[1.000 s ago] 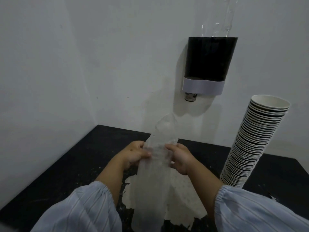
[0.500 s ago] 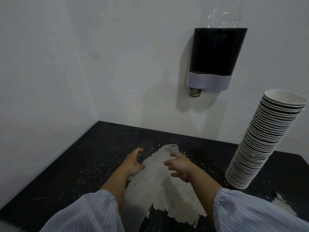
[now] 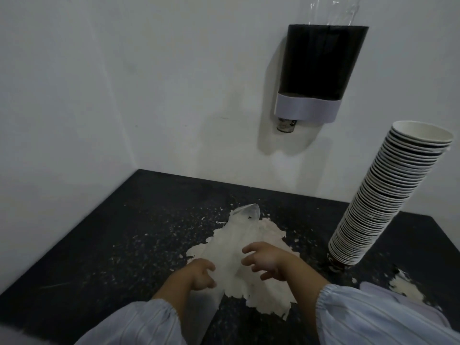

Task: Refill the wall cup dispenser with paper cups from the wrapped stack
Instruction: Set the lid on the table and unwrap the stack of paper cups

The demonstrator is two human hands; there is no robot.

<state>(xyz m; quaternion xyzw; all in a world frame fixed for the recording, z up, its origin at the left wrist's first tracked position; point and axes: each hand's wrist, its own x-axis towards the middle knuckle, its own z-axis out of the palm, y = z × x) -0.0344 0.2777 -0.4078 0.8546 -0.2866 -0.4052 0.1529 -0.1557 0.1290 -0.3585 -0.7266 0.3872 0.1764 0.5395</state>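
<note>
Head view: both hands, left [image 3: 199,273] and right [image 3: 267,261], loose-fingered over limp wrapper [image 3: 245,235] on counter [image 3: 99,245], gripping nothing; bare cup stack [image 3: 388,197] leaning at right, below dispenser [image 3: 321,73]; best steadied low and high before lifting.

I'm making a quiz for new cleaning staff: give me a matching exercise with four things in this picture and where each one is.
1. cup dispenser
2. stack of paper cups
3. plastic wrapper
4. single cup

a. lying flat on the black counter
b. poking out below the grey band
c. mounted on the white wall
d. leaning, standing on the counter at the right

Pairs: 1-c, 2-d, 3-a, 4-b
</note>
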